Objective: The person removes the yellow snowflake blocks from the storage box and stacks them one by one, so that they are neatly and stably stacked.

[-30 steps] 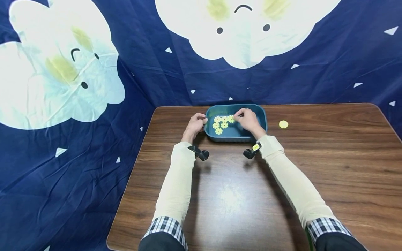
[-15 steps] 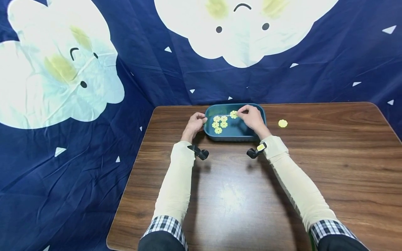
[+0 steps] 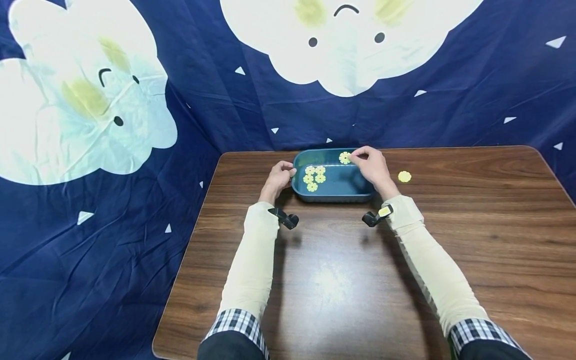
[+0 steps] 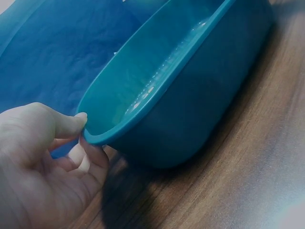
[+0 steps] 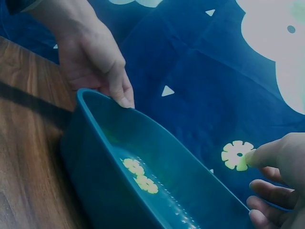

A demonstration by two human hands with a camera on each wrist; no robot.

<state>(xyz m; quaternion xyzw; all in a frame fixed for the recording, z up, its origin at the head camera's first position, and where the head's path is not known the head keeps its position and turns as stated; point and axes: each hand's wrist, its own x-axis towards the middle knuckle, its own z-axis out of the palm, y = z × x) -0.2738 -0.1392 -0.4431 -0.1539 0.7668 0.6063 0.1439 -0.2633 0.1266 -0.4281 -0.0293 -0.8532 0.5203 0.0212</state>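
Observation:
A teal oblong plastic tub [image 3: 335, 198] stands near the table's far edge. My left hand [image 3: 278, 180] grips its left end, with the thumb over the rim in the left wrist view. Between the thumb and fingers of my right hand [image 3: 372, 166] is a yellow flower-shaped piece [image 5: 230, 155] with a small hole in its middle. In the head view it is above the tub's far right part. Several similar yellow flower pieces [image 3: 320, 178] lie on the tub's floor at the left.
A round yellow scalloped piece [image 3: 404, 176] lies on the wooden table [image 3: 472, 225], right of the tub. Dark blue cloth [image 3: 252, 115] with clouds and white triangles hangs behind and at the left.
My right hand has lifted the flower piece from beside the others and carried it right and away from me, toward the far rim. My left hand stays on the tub.

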